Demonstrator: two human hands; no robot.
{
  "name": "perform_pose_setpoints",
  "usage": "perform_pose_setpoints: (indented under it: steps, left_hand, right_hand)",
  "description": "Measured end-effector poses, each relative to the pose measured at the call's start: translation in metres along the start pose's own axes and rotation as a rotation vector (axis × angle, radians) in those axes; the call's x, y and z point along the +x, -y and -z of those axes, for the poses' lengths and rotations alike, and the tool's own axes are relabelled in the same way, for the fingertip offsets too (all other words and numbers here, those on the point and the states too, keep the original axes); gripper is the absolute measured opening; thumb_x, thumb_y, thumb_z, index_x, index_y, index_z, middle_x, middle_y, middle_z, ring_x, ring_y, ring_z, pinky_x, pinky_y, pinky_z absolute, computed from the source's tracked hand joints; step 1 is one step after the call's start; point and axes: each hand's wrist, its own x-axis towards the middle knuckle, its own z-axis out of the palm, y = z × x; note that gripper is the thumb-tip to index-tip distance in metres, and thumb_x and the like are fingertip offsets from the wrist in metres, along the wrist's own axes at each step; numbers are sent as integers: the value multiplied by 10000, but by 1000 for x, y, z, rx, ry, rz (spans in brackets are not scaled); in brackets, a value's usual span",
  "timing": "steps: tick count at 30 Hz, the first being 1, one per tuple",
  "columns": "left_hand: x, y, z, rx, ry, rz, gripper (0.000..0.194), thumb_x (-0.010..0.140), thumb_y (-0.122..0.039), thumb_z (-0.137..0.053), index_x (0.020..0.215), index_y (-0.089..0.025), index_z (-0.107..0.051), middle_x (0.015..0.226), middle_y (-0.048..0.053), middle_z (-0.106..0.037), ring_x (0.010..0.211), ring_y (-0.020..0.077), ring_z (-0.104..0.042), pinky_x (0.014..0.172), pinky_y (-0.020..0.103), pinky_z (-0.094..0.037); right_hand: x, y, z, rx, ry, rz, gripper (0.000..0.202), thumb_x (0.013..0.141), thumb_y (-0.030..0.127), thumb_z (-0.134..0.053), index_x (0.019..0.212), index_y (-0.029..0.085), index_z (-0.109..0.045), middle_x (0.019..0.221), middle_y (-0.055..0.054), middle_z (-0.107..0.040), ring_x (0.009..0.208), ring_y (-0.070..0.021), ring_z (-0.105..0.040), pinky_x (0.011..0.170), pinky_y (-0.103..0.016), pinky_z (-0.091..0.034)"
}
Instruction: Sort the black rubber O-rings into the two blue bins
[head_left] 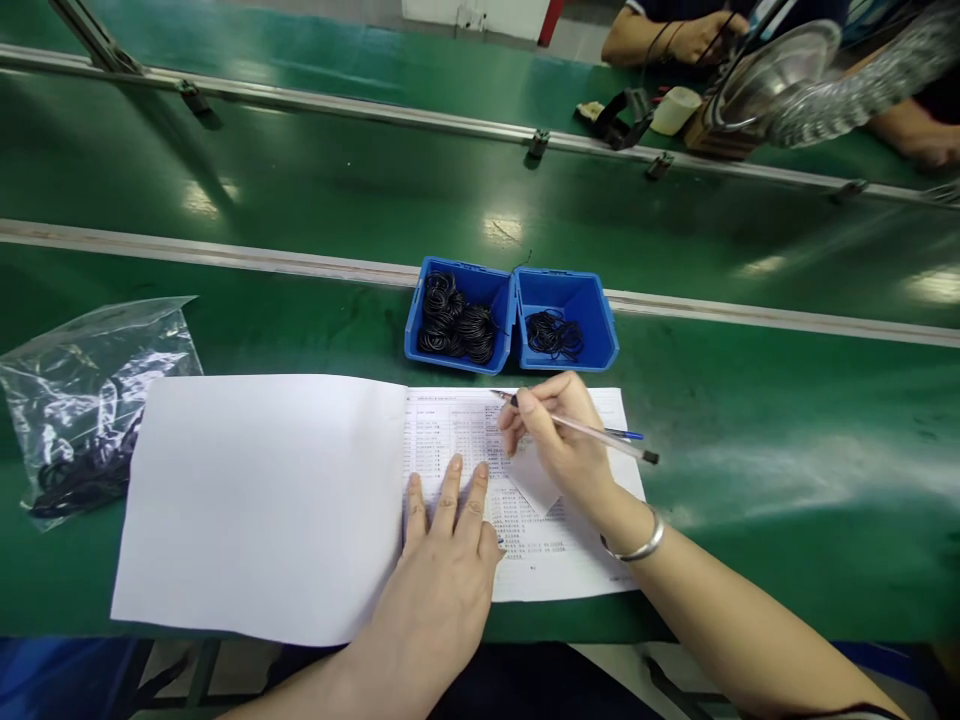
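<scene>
the left hand (442, 570) lies flat on the right-hand printed page (555, 560) of an open booklet, fingers spread, gripping nothing; the right hand (566, 440) pinches a slim, clear-barrelled pen (600, 434) with a dark cap end, its tip near the top of that page; a small white slip (534, 478) and a blue pen (626, 434) lie under the right hand; the booklet's other page (270, 510) is smooth, blank and gently curved, its left edge beside a crinkled, glossy plastic bag (97, 400) with dark strands inside; just beyond the booklet, two blue plastic bins (460, 315) (568, 318) sit side by side on the shiny green tabletop (750, 480), holding coiled, thin black cables (457, 325).
</scene>
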Motion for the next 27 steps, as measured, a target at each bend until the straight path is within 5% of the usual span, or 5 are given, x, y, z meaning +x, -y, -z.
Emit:
perform_pose_setpoints:
  steps: [3,5,9,14,27]
  left_hand:
    - [0,5,7,-89,-98,1,211,1007,-237,-434,940,-140,-609,1349,160,-599,1370,366,-444,1083,690,-336]
    - [-1,8,12,-160,-191,33,223,1017,-235,-423,881,-152,-579,1019,101,-707,1076,272,-648,999,567,-461]
    - [-1,9,19,-172,-307,90,262,1026,-265,-394,828,-177,-541,688,17,-605,611,176,-577,616,322,-472]
    - [4,-4,19,-209,-272,101,277,1041,-288,-347,851,-187,-521,725,10,-619,580,157,-570,528,271,-385]
    - [8,-39,8,-294,-251,-72,197,1040,-294,-353,956,-199,-503,783,18,-659,657,182,-632,599,303,-483]
  right_hand:
    - [-7,28,15,85,2,21,196,974,296,-588,866,230,-439,698,27,-668,474,-109,-591,466,-257,-460]
    - [-18,42,26,102,65,-15,201,966,277,-604,836,222,-461,640,34,-652,437,-96,-553,430,-236,-420]
    - [-47,49,40,200,203,-133,183,958,266,-617,834,210,-495,605,35,-643,406,-85,-513,386,-207,-378]
    - [-73,40,54,269,97,-171,160,968,290,-600,860,201,-521,675,15,-661,453,-90,-545,392,-198,-410]
    - [-110,33,54,337,227,-284,301,833,350,-759,782,186,-512,544,61,-582,375,-55,-447,365,-163,-308]
